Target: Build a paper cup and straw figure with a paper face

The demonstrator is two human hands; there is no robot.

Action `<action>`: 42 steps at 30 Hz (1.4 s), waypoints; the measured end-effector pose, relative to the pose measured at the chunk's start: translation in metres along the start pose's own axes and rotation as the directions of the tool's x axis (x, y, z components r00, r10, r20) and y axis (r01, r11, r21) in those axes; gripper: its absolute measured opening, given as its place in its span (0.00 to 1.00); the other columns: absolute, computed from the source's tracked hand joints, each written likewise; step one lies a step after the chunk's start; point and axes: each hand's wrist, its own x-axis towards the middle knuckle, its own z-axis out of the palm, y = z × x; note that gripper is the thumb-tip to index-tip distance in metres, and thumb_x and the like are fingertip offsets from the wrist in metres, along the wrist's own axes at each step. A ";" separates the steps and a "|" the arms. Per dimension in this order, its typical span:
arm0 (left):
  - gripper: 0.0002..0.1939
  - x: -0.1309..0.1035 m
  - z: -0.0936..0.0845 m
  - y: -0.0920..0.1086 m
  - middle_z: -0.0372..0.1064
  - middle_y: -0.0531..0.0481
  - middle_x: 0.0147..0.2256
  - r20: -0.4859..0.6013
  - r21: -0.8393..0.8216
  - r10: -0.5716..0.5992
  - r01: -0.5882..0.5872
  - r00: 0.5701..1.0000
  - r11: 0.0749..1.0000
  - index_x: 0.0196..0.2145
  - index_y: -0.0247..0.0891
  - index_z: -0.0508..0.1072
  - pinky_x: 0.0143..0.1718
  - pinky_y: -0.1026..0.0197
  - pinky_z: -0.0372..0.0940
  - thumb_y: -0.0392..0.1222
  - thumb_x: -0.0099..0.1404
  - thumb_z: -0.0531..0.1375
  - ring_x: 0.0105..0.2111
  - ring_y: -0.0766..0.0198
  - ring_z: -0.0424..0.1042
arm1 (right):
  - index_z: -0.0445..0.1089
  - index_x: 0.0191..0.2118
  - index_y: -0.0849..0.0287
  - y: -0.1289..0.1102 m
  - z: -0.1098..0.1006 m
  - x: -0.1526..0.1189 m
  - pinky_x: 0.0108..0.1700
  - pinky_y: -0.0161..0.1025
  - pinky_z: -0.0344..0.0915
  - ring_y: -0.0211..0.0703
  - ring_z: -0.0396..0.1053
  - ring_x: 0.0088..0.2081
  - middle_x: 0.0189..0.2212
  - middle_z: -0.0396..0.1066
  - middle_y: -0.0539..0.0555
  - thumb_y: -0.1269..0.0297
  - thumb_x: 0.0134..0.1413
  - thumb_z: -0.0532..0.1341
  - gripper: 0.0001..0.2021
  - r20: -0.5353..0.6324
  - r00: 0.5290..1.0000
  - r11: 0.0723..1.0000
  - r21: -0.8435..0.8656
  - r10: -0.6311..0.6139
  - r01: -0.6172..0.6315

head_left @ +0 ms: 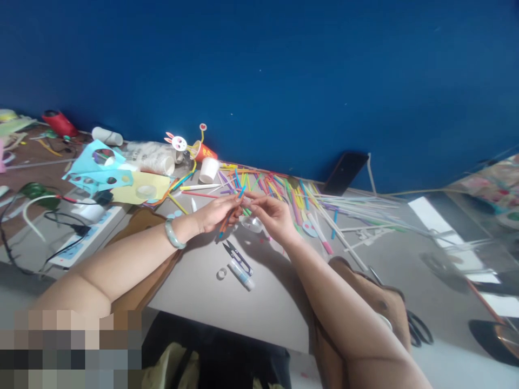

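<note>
Sticks [295, 208] litter the table [194, 281] beside a blue wall [259, 81].

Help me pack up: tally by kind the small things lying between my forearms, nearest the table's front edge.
Black snips: 1
White-and-blue tube: 1
Small pale ring: 1
Total: 3

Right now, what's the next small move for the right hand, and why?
I'd lightly steady the upper end of the orange and blue strips with the right hand: the left hand grips them, and the right fingertips are close by that end, so it's probably the shortest move.
</note>
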 end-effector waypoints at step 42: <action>0.18 -0.017 0.004 0.005 0.49 0.59 0.23 0.330 0.255 -0.196 0.113 0.923 0.960 0.40 0.32 0.72 0.18 0.70 0.43 0.53 0.69 0.59 0.19 0.75 0.46 | 0.76 0.31 0.58 0.006 -0.009 0.004 0.36 0.36 0.72 0.38 0.74 0.31 0.30 0.76 0.52 0.50 0.50 0.71 0.15 0.022 0.999 0.999 0.037 -0.036 0.035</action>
